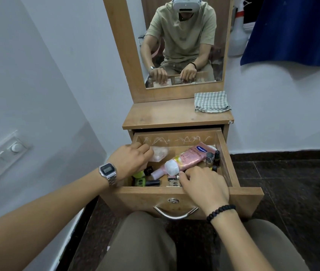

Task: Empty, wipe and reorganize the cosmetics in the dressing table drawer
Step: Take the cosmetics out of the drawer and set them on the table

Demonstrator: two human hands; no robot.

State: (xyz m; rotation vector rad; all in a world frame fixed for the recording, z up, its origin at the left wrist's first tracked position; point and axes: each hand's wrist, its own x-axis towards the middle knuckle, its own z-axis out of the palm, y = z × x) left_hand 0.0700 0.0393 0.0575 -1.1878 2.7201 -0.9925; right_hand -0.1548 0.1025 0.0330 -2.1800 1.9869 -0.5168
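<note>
left hand (130, 160): reaching into the left side of the drawer (226, 159), fingers curled down by a pale crinkly plastic packet (159, 153); can't tell if actually gripping it, fingertips hidden.
wristwatch (107, 171): silver digital one, just outside the drawer's left wall.
cosmetics: all still inside the drawer. small green and black bottles (141, 178) at its front-left corner, pink lotion tube (186, 160) lying slantwise across the middle, white cap toward the front.
right hand (204, 184): over the drawer's front edge, fingertips curled down onto a small item just under the tube's cap; grip not clear.
dark little bottles (214, 158): upright against the drawer's right wall.
checked cloth (211, 101): folded on the tabletop, above and behind the drawer's right side.
</note>
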